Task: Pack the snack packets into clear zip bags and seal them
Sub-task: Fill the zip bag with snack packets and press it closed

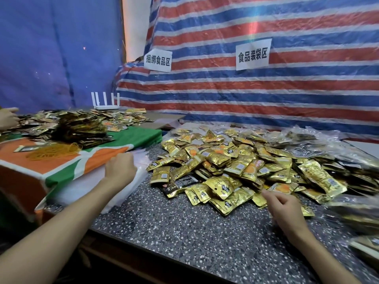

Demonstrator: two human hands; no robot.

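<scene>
Here the left hand (120, 168) lies knuckles-up, fingers curled onto the stack of clear zip bags (137, 179) at the table's left edge; whether it pinches one I cannot tell. The right hand (285, 203), loosely curled, stretches its forefinger to the near edge of the heap of gold snack packets (235, 160) on the speckled table (184, 232). Filled bags (303, 138) lie far right. Rubber bands (53, 150) sit on the orange-green cloth (96, 158) at left.
</scene>
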